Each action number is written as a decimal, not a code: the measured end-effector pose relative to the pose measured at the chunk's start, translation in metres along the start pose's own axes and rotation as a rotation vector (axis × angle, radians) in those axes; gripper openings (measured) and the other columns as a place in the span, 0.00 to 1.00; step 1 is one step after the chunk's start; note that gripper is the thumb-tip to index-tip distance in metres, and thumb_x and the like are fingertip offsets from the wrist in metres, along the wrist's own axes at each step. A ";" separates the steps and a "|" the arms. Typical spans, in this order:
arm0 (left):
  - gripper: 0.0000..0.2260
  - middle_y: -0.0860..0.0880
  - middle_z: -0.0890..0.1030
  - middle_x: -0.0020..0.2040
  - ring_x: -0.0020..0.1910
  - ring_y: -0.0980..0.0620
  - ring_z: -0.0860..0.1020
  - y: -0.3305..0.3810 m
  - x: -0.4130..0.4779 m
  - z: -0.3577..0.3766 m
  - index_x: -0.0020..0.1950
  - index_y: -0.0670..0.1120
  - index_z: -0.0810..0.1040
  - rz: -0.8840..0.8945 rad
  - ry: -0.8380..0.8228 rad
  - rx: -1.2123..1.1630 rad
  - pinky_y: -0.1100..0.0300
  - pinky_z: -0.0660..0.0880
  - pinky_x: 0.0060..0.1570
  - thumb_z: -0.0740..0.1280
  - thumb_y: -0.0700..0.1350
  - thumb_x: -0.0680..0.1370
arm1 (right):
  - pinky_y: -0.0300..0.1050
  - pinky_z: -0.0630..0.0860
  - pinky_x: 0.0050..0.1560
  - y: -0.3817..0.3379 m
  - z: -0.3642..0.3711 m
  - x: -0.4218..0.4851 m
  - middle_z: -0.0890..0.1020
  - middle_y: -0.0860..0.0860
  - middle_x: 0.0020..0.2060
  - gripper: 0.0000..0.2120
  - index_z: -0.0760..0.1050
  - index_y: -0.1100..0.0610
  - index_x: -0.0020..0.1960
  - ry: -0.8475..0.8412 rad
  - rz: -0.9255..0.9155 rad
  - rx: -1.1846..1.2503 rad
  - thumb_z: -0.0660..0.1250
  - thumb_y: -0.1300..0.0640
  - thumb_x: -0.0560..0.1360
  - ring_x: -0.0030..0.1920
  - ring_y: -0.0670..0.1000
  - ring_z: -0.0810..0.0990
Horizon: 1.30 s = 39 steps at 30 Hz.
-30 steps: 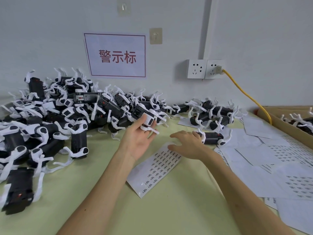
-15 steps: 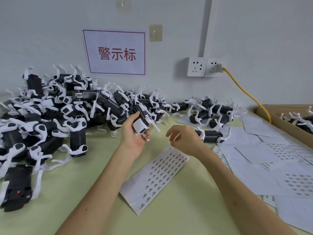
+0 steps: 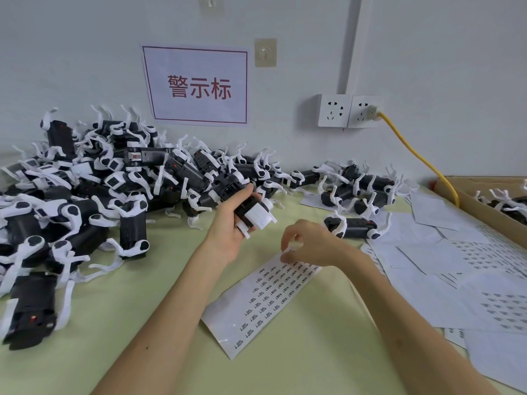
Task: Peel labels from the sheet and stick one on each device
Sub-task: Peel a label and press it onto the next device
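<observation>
My left hand (image 3: 228,226) grips a black and white device (image 3: 253,213) above the table, its white end turned toward me. My right hand (image 3: 309,243) hovers at the top end of the label sheet (image 3: 256,300), fingertips pinching a small white label (image 3: 292,248) lifted off the sheet. The sheet lies at an angle on the green table (image 3: 299,354) between my forearms, with rows of small printed labels on it.
A big heap of black and white devices (image 3: 94,192) fills the left and back of the table. More devices (image 3: 356,192) lie at the back right. Used and spare label sheets (image 3: 462,269) cover the right side. A cardboard box (image 3: 484,203) with devices and a yellow cable (image 3: 422,161) are far right.
My left hand took a device from the heap and brought it toward me, turning its white end forward. My right hand left the sheet briefly, then came back to its top end and pinched a label.
</observation>
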<state>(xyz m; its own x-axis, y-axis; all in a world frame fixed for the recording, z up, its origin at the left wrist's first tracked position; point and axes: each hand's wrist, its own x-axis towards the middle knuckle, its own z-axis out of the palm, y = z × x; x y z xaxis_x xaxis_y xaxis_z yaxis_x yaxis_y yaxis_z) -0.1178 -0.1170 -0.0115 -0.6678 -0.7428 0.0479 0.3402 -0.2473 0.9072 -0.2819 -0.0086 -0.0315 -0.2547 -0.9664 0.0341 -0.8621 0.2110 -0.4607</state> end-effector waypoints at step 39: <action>0.12 0.46 0.81 0.45 0.42 0.50 0.82 0.002 -0.009 -0.002 0.44 0.46 0.85 -0.189 -0.269 0.289 0.55 0.78 0.47 0.73 0.54 0.72 | 0.49 0.78 0.39 -0.012 -0.019 -0.009 0.83 0.50 0.41 0.11 0.78 0.48 0.42 0.530 -0.079 0.452 0.70 0.63 0.77 0.37 0.50 0.80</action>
<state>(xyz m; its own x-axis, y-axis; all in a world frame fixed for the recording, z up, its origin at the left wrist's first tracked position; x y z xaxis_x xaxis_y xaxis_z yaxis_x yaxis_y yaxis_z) -0.1101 -0.1116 -0.0110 -0.8622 -0.5034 -0.0576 0.0218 -0.1505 0.9884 -0.2772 0.0006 -0.0094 -0.4770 -0.7504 0.4575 -0.6496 -0.0497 -0.7587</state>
